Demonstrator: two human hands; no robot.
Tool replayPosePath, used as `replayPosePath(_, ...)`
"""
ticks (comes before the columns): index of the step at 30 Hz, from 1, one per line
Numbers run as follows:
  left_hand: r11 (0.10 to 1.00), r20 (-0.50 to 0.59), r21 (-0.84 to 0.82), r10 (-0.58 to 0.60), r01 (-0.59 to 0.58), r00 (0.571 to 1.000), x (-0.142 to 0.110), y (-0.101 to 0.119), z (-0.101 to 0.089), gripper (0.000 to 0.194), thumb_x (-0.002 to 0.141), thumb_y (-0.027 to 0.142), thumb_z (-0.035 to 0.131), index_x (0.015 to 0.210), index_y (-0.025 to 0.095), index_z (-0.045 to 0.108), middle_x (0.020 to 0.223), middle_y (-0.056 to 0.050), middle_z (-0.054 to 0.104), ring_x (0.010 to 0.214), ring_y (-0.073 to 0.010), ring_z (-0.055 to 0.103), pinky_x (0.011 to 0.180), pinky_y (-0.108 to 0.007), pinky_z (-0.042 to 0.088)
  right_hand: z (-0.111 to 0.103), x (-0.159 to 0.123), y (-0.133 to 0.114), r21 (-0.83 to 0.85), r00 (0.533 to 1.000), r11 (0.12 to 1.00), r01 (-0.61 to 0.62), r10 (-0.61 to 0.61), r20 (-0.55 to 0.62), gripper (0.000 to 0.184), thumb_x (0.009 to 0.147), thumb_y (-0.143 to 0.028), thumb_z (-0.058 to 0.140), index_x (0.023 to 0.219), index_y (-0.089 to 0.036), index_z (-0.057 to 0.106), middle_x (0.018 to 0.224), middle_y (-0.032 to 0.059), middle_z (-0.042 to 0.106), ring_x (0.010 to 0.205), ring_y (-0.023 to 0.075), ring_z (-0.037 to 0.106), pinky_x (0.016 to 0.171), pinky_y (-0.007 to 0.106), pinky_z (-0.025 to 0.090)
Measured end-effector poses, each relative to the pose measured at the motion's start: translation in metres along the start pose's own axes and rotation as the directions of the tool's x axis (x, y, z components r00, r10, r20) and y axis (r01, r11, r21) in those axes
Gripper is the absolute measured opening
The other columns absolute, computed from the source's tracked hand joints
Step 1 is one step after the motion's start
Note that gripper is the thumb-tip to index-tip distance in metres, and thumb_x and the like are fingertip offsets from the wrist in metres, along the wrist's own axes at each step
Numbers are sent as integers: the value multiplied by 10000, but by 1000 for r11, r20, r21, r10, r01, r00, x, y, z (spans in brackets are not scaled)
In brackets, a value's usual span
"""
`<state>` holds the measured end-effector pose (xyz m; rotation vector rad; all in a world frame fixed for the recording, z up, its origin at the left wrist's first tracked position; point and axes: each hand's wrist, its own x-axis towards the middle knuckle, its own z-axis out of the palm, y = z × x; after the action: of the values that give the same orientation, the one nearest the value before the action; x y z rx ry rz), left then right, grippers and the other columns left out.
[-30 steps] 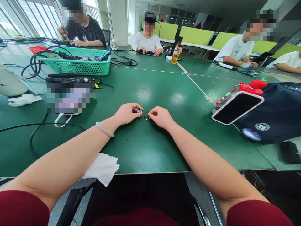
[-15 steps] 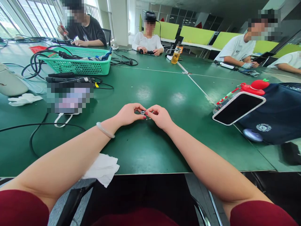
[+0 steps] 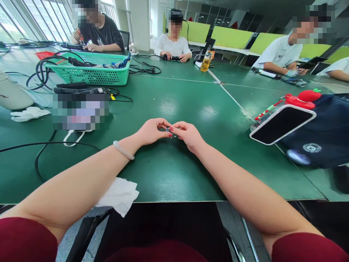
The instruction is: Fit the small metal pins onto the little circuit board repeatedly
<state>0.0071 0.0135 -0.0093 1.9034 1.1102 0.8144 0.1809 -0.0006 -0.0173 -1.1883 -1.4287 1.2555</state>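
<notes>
While the left hand (image 3: 152, 131) pinches a small silver-and-dark part (image 3: 168, 129), the right hand (image 3: 188, 136) brings its fingertips against it, and I can't tell whether they grip anything. Seen from the green basket (image 3: 92, 74), the part is to the right and nearer the person, over the table (image 3: 169, 174), with a black-screened phone (image 3: 282, 124) farther right.
</notes>
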Motion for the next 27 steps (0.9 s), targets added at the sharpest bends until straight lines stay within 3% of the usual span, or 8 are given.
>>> replayPosePath(5, 1000, 0, -9, -12, 12, 1000, 0, 3, 1, 298, 647, 284, 730, 895, 142, 647, 829, -59, 684, 776, -171, 622, 783, -348, 481, 0, 1, 1, 58, 1000, 998, -7, 5, 22, 418, 535, -507, 760, 727, -161, 625, 624, -36, 524, 543, 64, 351, 530, 232, 286)
replayPosePath(23, 999, -19, -29, -28, 27, 999, -1, 5, 1, 300, 631, 290, 735, 878, 141, 652, 807, -51, 677, 763, -163, 619, 767, -338, 485, -2, 1, 3, -94, 998, 994, 51, -56, -42, 329, 634, -487, 698, 724, -176, 640, 612, -27, 514, 536, 76, 352, 519, 229, 311)
replayPosePath(27, 999, -11, -28, -23, 23, 1000, -1, 3, 1, 297, 637, 296, 733, 881, 144, 655, 819, -51, 677, 780, -165, 621, 785, -340, 483, -1, 1, 3, -188, 990, 977, 98, -115, -82, 288, 644, -446, 690, 693, -171, 623, 677, -12, 533, 554, 77, 373, 543, 235, 339)
